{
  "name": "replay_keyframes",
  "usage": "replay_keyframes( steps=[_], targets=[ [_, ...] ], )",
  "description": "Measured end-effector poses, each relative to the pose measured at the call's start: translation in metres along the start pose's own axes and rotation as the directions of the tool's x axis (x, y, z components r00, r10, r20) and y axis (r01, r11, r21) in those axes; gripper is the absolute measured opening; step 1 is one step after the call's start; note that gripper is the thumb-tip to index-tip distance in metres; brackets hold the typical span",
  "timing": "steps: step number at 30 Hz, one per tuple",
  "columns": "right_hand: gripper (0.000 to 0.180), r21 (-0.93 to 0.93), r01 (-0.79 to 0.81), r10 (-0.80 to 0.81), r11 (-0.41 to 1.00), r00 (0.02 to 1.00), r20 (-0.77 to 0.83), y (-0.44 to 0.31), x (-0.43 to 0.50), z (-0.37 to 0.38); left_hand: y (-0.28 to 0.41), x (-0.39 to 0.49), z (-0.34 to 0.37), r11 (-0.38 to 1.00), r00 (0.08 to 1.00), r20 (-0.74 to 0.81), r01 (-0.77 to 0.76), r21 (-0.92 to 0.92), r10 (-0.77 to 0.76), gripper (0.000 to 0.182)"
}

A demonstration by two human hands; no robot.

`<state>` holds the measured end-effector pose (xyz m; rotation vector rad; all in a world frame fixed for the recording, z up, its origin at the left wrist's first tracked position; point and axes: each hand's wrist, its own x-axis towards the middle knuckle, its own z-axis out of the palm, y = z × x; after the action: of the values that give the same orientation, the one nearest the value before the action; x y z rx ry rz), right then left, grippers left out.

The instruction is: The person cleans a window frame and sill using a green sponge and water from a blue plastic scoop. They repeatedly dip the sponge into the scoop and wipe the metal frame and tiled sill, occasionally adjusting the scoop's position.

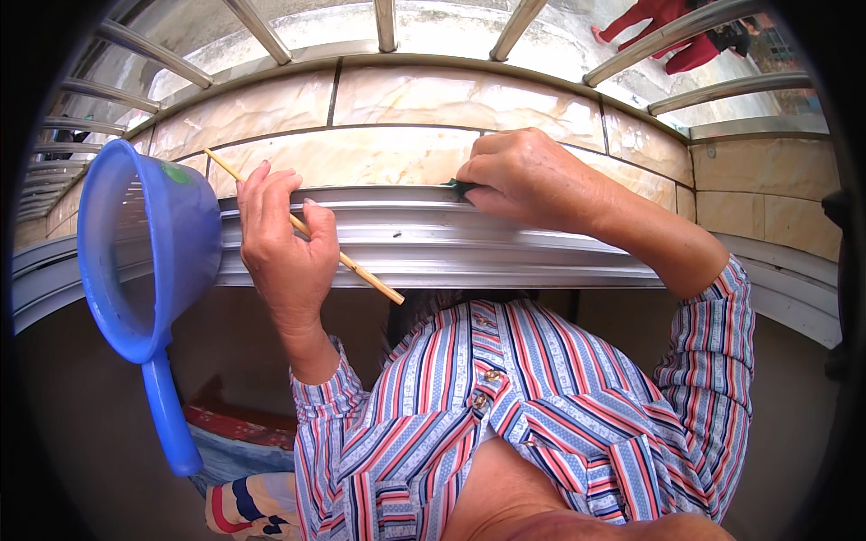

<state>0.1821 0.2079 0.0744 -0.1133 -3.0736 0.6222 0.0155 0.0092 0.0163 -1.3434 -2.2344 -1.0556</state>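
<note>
My left hand [287,250] holds a thin bamboo stick, possibly a chopstick [369,276], which slants from upper left to lower right across the palm. My right hand [524,179] pinches a small dark green cloth [461,188] at the upper edge of a ribbed aluminium window track [440,240]. Most of the cloth is hidden by the fingers. A small dark speck lies in the track between my hands. Left of my left hand, a blue plastic dipper [193,230] rests tipped on the track, its mouth facing left and its handle [169,419] hanging down.
Beyond the track runs a ledge of beige marbled tiles [406,98], bounded by metal window bars [385,27]. Outside, a person's red-trousered legs [690,57] show at upper right. Patterned fabric [250,507] lies at lower left beside my sleeve.
</note>
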Motion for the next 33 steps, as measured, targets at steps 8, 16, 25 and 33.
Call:
replay_keyframes(
  steps=[8,16,25,33],
  targets=[
    [0.013,0.068,0.2,-0.2,0.978,0.98,-0.003,-0.022,0.066,0.019,0.006,0.003,0.0,0.999,1.0,0.006,-0.001,-0.036,0.002,0.026],
    [0.019,0.512,0.353,-0.075,0.783,0.871,-0.486,-0.015,0.079,-0.012,0.003,0.004,0.002,0.994,0.996,-0.072,0.05,-0.093,-0.057,0.038],
    [0.023,-0.146,0.178,-0.205,0.973,0.958,-0.2,-0.002,-0.04,0.001,0.004,0.004,0.006,0.999,0.999,-0.015,0.027,-0.046,-0.028,0.036],
    [0.014,-0.369,0.219,-0.257,0.903,0.965,-0.054,-0.014,-0.014,0.018,0.01,0.007,0.006,0.997,0.999,-0.025,0.027,-0.072,-0.029,0.035]
  ],
)
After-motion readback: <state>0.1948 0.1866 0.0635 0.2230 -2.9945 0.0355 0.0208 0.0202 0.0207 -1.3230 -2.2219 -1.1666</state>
